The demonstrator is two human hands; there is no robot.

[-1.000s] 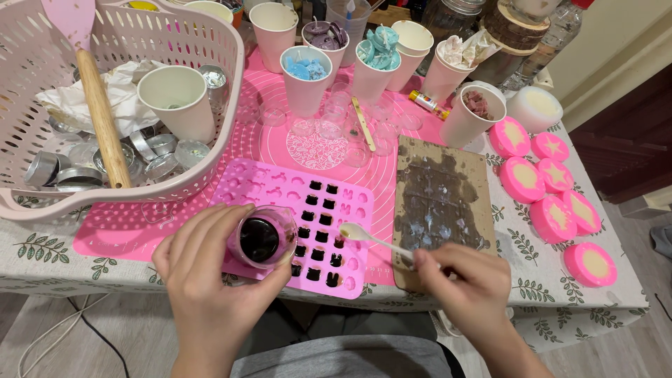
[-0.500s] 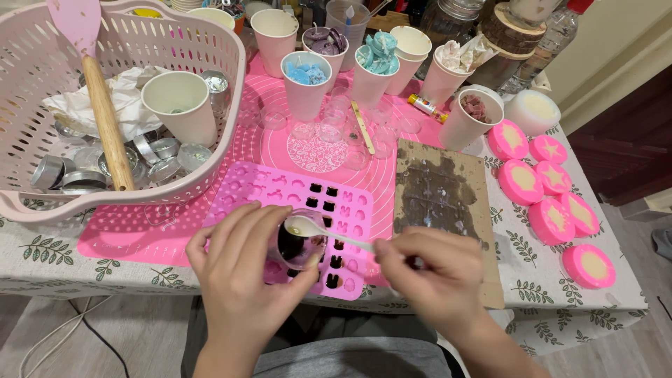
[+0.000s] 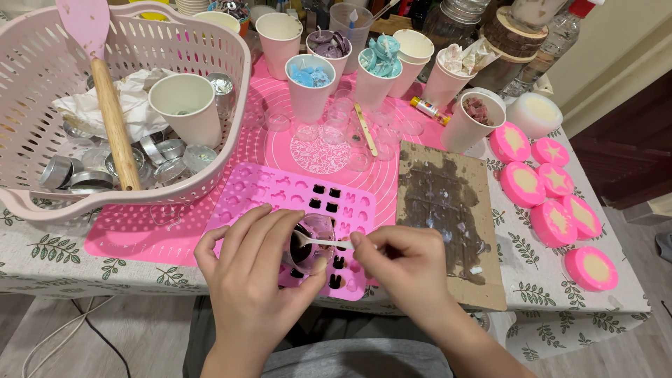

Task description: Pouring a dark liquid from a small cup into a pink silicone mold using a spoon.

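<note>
Head view. Left hand (image 3: 255, 280) grasps a small clear cup (image 3: 311, 238) of dark liquid, tilted over the pink mould (image 3: 280, 192) on the pink mat (image 3: 140, 231). Right hand (image 3: 406, 269) pinches a small spoon (image 3: 318, 242), its bowl inside the cup. Several mould cavities are dark-filled. A stained cardboard (image 3: 448, 224) lies just right of the mould; a basket (image 3: 49, 203) sits upper left.

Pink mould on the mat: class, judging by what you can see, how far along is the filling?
Done: several cavities of the pink mould along its right side hold dark fill. In hand: the left hand tilts a small clear cup of dark liquid over the mould while the right hand works a small spoon in it. Left: most cavities, chiefly on the left, look unfilled.
</note>
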